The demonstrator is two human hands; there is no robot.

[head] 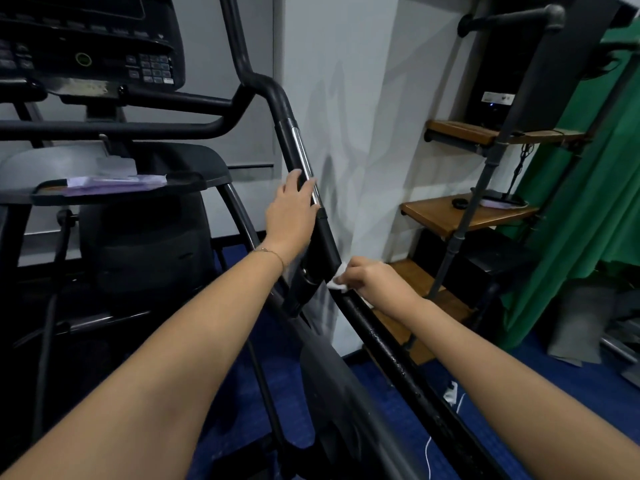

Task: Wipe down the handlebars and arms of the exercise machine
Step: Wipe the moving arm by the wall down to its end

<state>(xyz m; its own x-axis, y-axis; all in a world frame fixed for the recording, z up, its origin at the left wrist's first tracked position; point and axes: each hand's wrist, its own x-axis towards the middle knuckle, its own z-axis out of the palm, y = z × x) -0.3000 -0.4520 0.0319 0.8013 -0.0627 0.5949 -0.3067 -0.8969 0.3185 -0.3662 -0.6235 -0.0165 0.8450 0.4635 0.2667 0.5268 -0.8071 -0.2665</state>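
Note:
A black exercise machine fills the left and centre of the head view. Its right handlebar point(293, 140) runs down from the upper middle, with a chrome strip along it. My left hand point(290, 209) grips this handlebar just above a black joint block point(323, 251). Below the block the black arm point(388, 344) slopes toward the lower right. My right hand point(370, 277) pinches a small white wipe point(337, 284) and presses it against the arm right under the block. Most of the wipe is hidden by my fingers.
The console point(93, 46) sits at the upper left, a tray with papers point(114, 183) below it. A white wall corner point(346, 133) stands close behind the handlebar. Wooden pipe shelves point(460, 216) and a green curtain point(595, 202) are at right. A white cable point(450, 393) lies on the blue carpet.

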